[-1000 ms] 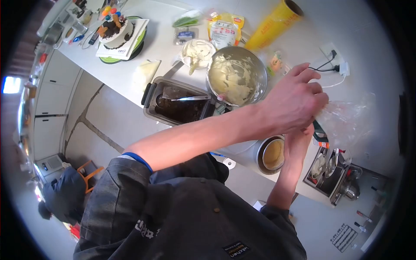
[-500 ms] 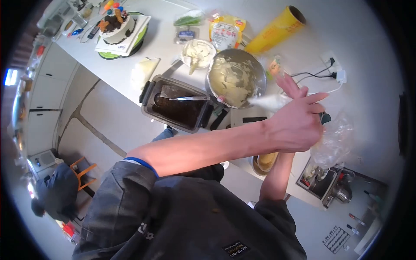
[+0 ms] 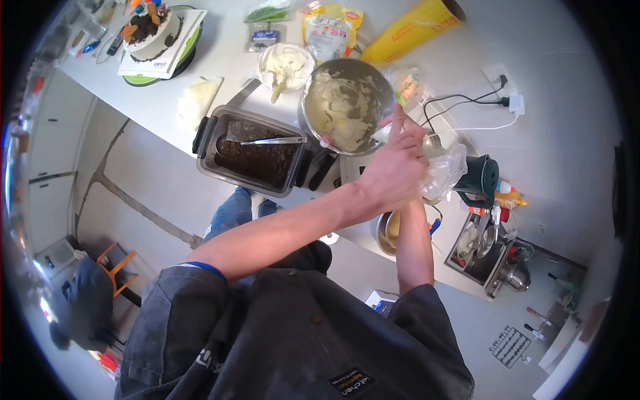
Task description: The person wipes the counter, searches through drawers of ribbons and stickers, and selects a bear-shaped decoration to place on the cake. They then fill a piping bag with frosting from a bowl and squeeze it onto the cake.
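My left hand (image 3: 392, 170) reaches across from the left with its fingers closed on a clear plastic piping bag (image 3: 445, 175). The bag's loose, crumpled end sticks out to the right of it. My right hand (image 3: 404, 125) lies mostly hidden behind the left, a few fingers showing above; it also seems to grip the bag. A white filled part of the bag shows by the rim of a metal mixing bowl (image 3: 348, 107), which holds pale cream. Left of it stands a smaller bowl of white cream (image 3: 285, 67) with a spatula in it.
A dark-filled tray (image 3: 257, 157) with a scraper sits near the counter edge. A decorated cake (image 3: 152, 40), another filled bag (image 3: 199, 100), a yellow film roll (image 3: 413, 30), a dark green jug (image 3: 481, 177) and power cords (image 3: 467, 100) stand around. A seated person (image 3: 90, 293) is at lower left.
Both hands have moved left and come closer to the mixing bowl with the piping bag. The view has shifted, and the green jug now shows at right.
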`<state>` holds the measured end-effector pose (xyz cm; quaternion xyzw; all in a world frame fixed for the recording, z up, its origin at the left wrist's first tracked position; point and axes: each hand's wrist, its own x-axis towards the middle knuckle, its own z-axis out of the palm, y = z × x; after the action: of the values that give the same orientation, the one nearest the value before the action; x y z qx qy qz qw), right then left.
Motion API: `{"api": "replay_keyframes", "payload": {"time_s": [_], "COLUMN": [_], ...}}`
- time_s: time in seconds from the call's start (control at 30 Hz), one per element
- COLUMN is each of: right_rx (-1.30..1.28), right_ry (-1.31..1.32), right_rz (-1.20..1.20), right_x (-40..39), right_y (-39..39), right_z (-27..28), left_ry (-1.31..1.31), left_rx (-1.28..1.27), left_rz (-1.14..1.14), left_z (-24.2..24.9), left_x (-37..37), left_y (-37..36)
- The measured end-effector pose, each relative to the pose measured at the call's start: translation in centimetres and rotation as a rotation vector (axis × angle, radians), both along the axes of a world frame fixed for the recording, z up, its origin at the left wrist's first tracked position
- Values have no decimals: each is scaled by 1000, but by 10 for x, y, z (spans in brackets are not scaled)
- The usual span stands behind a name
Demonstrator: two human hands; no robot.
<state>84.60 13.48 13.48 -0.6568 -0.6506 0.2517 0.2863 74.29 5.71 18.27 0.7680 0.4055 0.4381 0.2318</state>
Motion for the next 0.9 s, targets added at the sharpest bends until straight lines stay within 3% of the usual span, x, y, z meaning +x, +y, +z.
{"api": "replay_keyframes", "payload": {"time_s": [0.23,0.43,0.57,0.63,0.67,0.73,0.9], "right_rx": [414,588,905,656,328,-45,-66], "right_ry": [-70,-362,-552,-453,-303,-33,236], "right_rz": [393,416,324,267,231,184,215], "right_x": [-3,-2,-15,-14,-13,-13,-16], "right_y": [11,5,-7,-8,-6,-3,12], "right_z": [-31,-42,-41,-31,-19,-8,-19], "left_ry": [-87,-141,-196,-224,-237,-274,-324], "left_rx": [-6,-31,-97,-101,-88,-91,-140], "left_rz": [113,98,55,30,15,-3,94], "left_z": [-15,-19,-13,-5,0,7,11], "left_x": [-8,-19,-26,-32,-35,-37,-29], "left_y": [-4,-5,-3,0,2,2,-1]}}
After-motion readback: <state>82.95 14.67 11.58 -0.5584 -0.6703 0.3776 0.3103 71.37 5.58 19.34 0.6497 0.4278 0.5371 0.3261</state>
